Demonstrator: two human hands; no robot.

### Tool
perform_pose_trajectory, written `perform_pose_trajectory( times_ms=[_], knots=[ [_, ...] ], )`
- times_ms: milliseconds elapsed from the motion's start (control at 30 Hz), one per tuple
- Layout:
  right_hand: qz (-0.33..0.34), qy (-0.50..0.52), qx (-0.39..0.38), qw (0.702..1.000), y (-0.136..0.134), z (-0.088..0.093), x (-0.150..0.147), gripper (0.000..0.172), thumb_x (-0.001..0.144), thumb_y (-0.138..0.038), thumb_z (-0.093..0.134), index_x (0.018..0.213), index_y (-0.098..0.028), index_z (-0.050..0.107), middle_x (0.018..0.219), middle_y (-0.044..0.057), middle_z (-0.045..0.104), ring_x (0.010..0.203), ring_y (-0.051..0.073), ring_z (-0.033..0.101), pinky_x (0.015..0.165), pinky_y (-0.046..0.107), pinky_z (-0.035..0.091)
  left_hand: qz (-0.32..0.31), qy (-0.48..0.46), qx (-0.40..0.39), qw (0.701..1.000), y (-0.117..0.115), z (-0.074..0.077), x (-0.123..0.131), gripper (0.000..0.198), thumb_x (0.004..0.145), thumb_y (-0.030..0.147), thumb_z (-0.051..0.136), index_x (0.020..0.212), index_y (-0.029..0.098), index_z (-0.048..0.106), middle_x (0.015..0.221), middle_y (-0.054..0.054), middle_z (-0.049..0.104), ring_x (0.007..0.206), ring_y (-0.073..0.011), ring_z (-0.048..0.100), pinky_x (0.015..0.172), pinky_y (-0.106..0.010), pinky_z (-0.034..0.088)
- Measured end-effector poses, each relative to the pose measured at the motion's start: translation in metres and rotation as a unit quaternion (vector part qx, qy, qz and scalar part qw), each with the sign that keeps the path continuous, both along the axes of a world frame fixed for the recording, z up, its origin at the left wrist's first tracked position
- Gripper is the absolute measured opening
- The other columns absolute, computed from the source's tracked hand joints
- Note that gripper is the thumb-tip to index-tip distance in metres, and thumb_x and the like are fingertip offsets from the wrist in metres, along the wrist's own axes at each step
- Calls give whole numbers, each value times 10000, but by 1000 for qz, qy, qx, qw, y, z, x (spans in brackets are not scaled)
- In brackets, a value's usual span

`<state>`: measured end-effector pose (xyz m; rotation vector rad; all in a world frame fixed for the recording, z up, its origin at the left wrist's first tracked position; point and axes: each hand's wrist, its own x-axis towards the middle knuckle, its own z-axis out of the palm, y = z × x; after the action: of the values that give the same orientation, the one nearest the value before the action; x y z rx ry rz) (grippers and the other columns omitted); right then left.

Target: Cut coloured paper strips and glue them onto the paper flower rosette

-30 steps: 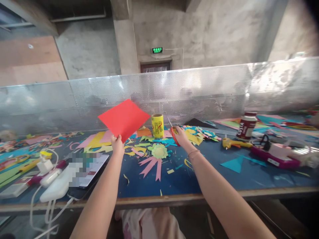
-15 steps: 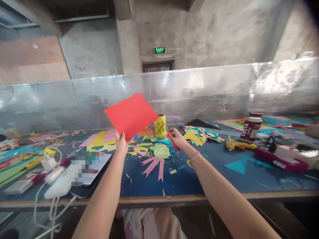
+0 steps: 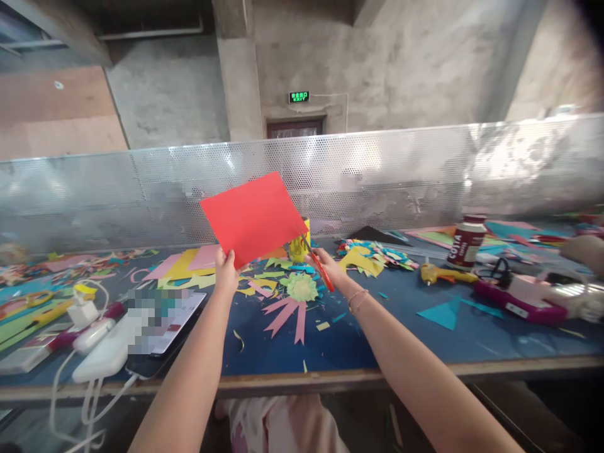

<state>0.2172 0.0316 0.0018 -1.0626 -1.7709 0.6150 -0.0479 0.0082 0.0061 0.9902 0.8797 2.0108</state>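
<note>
A red sheet of paper (image 3: 252, 217) is raised above the table, pinched at its lower edge by my left hand (image 3: 227, 270). My right hand (image 3: 329, 265) grips red-handled scissors (image 3: 322, 269), whose blades meet the sheet's right corner. Behind that corner stands a yellow roll (image 3: 299, 247), partly covered by the paper. Below, on the blue table, lies a pale green paper rosette (image 3: 302, 287) with pink paper strips (image 3: 286, 316) fanned out under it.
At left lie a phone (image 3: 172, 327), a white power bank (image 3: 106, 355) and cables. Paper scraps (image 3: 372, 255) are heaped at the back. To the right are a yellow glue gun (image 3: 448, 275), a brown bottle (image 3: 466, 242) and a purple object (image 3: 516, 302). A perforated metal panel (image 3: 401, 182) runs behind.
The scissors have moved left and now overlap the sheet's right corner. The red sheet has turned slightly, its right corner dropping. The whole view has shifted a little.
</note>
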Motion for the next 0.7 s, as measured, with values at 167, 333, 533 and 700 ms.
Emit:
perform_pose_trajectory(
  times_ms=[167, 333, 533, 700],
  knots=[
    [12, 30, -28, 999, 0, -1, -1, 448, 707, -646, 546, 797, -213, 473, 672, -28, 437, 642, 128, 448, 563, 253, 375, -11, 6, -11, 1000, 0, -1, 2, 349, 797, 290, 613, 1130, 299, 511, 1166, -56, 585, 782, -145, 629, 546, -240, 555],
    [20, 52, -27, 998, 0, -2, -3, 473, 693, -681, 549, 759, -223, 453, 620, -42, 406, 577, 113, 420, 514, 242, 350, -13, 20, -5, 1000, 0, 0, 2, 386, 792, 332, 626, 1159, 315, 509, 1169, -59, 592, 818, -163, 636, 545, -244, 552],
    [28, 63, -28, 997, -6, 3, -4, 466, 707, -676, 551, 722, -225, 435, 571, -50, 395, 541, 111, 428, 493, 241, 362, -18, 23, 1, 1000, -2, 0, 1, 377, 791, 316, 620, 1153, 306, 512, 1194, -58, 585, 803, -162, 639, 512, -234, 537],
    [16, 51, -25, 998, -7, 4, -4, 465, 713, -683, 538, 731, -227, 451, 573, -45, 401, 555, 119, 445, 504, 245, 375, -15, 25, 0, 1000, -3, 2, 2, 345, 788, 317, 625, 1119, 310, 525, 1189, -47, 586, 832, -163, 636, 523, -225, 530]
  ],
)
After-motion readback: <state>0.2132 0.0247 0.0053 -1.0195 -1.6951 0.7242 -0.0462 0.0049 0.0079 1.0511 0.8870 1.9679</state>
